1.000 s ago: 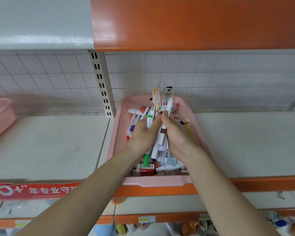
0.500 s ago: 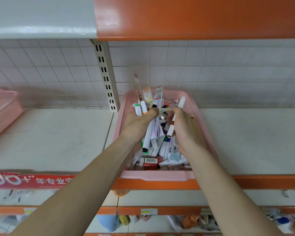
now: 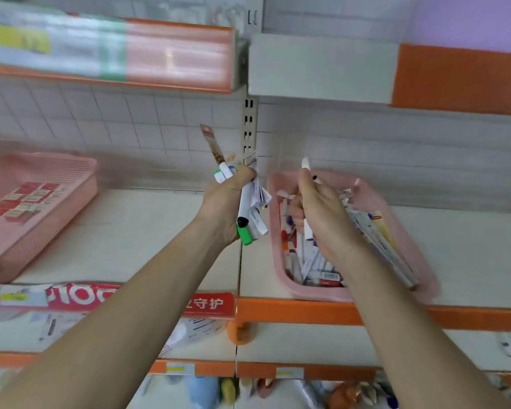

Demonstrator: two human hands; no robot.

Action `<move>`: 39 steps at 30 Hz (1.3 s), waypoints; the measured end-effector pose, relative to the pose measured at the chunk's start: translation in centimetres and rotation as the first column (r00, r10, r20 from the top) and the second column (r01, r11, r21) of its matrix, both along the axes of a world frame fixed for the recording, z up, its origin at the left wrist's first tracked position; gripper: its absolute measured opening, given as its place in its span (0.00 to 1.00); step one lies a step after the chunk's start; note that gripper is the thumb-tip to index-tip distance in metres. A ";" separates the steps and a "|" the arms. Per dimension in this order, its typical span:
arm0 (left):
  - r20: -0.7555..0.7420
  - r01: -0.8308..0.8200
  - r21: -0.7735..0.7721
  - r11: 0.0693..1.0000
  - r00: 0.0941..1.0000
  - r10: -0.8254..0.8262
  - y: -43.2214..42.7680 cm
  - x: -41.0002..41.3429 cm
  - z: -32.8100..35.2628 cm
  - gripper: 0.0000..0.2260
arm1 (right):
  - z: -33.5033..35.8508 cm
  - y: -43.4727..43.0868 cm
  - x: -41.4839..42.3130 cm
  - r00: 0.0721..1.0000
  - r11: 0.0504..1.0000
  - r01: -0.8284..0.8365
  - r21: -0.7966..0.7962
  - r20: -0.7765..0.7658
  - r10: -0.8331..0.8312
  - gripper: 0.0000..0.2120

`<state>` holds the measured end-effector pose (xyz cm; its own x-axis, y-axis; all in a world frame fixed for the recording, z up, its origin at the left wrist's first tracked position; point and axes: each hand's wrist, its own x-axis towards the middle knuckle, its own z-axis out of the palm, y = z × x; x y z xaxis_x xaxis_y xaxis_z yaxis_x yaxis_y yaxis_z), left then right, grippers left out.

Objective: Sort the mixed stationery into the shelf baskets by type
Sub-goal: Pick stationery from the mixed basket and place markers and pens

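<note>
Left hand (image 3: 227, 202): a bundle of markers (image 3: 244, 206) is clenched, held just left of the mixed basket (image 3: 316, 294) | right hand (image 3: 322, 215): one white pen (image 3: 305, 165) is pinched above that basket | a second pink basket (image 3: 27, 246) with red boxes (image 3: 21, 202) is seen well left of it, on the same shelf (image 3: 130, 231).

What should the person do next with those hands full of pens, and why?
Probably bring the white pen in the right hand across into the bundle of pens. The left hand grips that bundle, held up just left of the pink basket, while the right hand pinches one similar pen above the basket.
</note>
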<state>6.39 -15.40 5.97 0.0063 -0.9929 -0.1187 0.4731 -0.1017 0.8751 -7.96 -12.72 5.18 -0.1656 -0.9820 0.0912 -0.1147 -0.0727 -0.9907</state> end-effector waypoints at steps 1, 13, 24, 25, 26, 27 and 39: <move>0.046 -0.004 -0.004 1.000 0.999 0.004 0.9 2.1 0.0 0.16 | -0.1 0.2 2.0 1.000 1.000 -0.022 -0.003 0.001 0.022 0.24; 0.159 -0.120 0.023 0.993 0.981 0.115 8.2 29.9 -3.0 0.15 | -3.0 4.0 30.0 0.968 0.966 -0.251 0.066 0.037 0.249 0.07; 0.223 -0.346 0.057 0.937 0.919 0.325 10.5 47.2 -3.6 0.14 | -1.3 4.0 44.4 0.867 0.872 -0.487 0.050 0.151 0.475 0.08; 0.229 -0.371 0.059 0.927 0.909 0.349 10.3 48.2 -3.7 0.14 | -1.4 3.7 45.1 0.863 0.864 -0.502 0.046 0.091 0.497 0.08; 0.226 -0.394 0.065 0.917 0.901 0.371 10.0 49.2 -3.8 0.14 | -1.5 3.3 45.7 0.859 0.859 -0.511 0.035 0.022 0.511 0.09; 0.230 -0.414 0.073 0.907 0.892 0.389 9.8 50.2 -3.9 0.14 | -1.6 2.8 46.4 0.857 0.858 -0.513 0.012 -0.050 0.513 0.10; 0.375 -0.521 0.034 0.853 0.798 0.472 6.9 60.6 -2.3 0.17 | -1.6 -4.3 56.6 0.798 0.828 -0.502 -0.248 -0.503 0.333 0.11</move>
<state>66.95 -8.54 3.71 0.5583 -0.8176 -0.1411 0.1646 -0.0575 0.9847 48.63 -17.06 3.59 0.3917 -0.8274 0.4024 -0.3856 -0.5448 -0.7447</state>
